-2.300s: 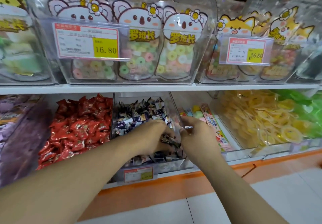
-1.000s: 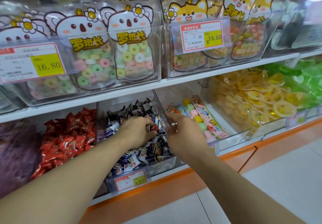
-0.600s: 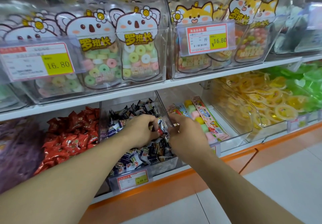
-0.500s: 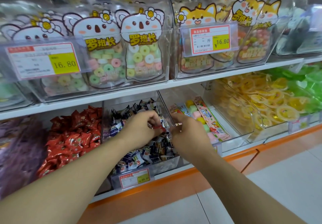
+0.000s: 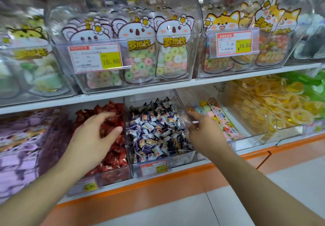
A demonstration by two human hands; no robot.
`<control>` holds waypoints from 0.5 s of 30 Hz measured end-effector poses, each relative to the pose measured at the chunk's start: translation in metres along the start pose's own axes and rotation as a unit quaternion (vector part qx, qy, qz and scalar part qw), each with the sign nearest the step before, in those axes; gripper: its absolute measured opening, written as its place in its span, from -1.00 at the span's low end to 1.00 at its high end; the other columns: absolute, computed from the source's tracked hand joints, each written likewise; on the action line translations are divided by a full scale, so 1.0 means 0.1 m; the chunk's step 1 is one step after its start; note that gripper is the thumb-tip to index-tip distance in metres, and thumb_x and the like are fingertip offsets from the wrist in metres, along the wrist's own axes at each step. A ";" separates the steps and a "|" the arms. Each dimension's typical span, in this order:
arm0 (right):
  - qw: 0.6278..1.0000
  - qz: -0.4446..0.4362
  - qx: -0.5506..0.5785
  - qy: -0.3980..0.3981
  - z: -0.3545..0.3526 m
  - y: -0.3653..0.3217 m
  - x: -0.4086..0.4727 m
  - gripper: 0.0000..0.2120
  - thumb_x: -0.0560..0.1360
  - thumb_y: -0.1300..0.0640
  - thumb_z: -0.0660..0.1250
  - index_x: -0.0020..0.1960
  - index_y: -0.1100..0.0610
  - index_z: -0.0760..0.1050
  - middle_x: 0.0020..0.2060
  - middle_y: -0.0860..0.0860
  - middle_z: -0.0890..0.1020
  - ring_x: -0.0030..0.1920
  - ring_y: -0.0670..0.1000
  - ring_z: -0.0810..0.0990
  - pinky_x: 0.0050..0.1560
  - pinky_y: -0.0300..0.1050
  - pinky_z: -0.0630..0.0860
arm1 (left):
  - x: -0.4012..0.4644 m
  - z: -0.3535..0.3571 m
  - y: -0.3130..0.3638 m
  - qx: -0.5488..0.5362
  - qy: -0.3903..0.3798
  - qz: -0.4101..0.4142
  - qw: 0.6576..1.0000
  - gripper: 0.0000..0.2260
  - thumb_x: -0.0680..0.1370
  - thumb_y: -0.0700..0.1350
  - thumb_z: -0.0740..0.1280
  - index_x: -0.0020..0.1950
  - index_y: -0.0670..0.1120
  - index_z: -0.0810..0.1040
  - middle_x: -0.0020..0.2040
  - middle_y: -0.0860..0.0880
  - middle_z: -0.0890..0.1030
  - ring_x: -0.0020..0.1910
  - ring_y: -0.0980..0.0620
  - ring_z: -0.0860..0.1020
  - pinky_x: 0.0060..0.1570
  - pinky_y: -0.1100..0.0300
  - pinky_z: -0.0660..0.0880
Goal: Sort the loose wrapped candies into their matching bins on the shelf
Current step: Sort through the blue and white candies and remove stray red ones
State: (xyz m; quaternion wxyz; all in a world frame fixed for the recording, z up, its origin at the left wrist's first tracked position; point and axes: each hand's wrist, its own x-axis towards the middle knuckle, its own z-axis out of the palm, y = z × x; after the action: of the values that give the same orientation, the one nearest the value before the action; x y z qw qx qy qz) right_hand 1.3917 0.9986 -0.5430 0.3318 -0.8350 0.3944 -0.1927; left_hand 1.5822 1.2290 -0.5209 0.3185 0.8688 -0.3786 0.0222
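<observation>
Over the bin of red wrapped candies (image 5: 112, 134), on the lower shelf (image 5: 158, 87), our left hand (image 5: 95, 138) hung with fingers loosely spread, holding nothing. Beside the bin of navy-and-white candies (image 5: 156, 132), our right hand (image 5: 204, 134) pinched a small wrapped candy (image 5: 195, 122).

purple bin (image 5: 21, 152): blurred, cut by left edge
left hand (image 5: 93, 138): fingertips blurred, grip untellable

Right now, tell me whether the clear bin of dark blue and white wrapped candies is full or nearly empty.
Fairly full: the clear bin holds dark blue and white wrapped candies heaped from front wall to back.
</observation>
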 end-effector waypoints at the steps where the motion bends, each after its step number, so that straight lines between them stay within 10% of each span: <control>1: 1.000 0.005 0.004 0.001 0.00 0.00 0.00 -0.55 0.65 0.20 0.25 0.51 -0.05 0.43 -0.16 -0.04 0.69 -0.49 -0.12 0.56 -0.56 -0.26 0.39 | -0.01 0.00 0.01 0.017 -0.009 0.017 1.000 -0.65 0.57 0.07 0.43 0.35 0.12 0.56 0.31 0.13 0.59 0.31 0.08 0.54 0.36 0.17 0.38; 5: 1.000 0.013 0.007 0.008 0.00 -0.02 -0.02 -0.55 0.64 0.22 0.24 0.49 -0.06 0.46 -0.26 -0.05 0.67 -0.52 -0.08 0.53 -0.51 -0.18 0.47 | 0.04 0.13 0.33 0.005 -0.070 0.106 0.992 -0.67 0.61 0.08 0.37 0.38 0.17 0.53 0.33 0.28 0.48 0.30 0.24 0.44 0.37 0.25 0.30; 11: 1.000 0.006 -0.020 0.019 -0.02 -0.07 -0.04 -0.58 0.64 0.20 0.25 0.45 -0.06 0.49 0.10 0.08 0.70 -0.26 0.04 0.66 -0.22 0.01 0.66 | 0.39 0.80 0.74 0.007 -0.224 0.170 0.960 -0.86 0.58 -0.06 0.46 0.12 0.10 0.66 0.10 0.18 0.56 0.09 0.15 0.53 0.20 0.08 0.52; 15: 1.000 -0.005 -0.019 0.021 -0.02 -0.05 -0.01 -0.60 0.62 0.22 0.26 0.40 -0.07 0.53 0.09 0.06 0.71 -0.15 0.08 0.67 -0.17 0.01 0.65 | 0.62 1.14 0.63 0.088 -0.298 0.179 0.933 -0.71 0.61 -0.04 0.42 0.34 0.11 0.61 0.34 0.13 0.50 0.32 0.06 0.47 0.34 0.18 0.39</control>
State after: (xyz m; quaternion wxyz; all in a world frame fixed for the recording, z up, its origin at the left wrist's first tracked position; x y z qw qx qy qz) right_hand 1.3920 1.0011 -0.5383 0.3066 -0.8390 0.4004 -0.2042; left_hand 1.5610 1.0923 -0.5609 0.1041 0.7776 -0.6022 -0.1475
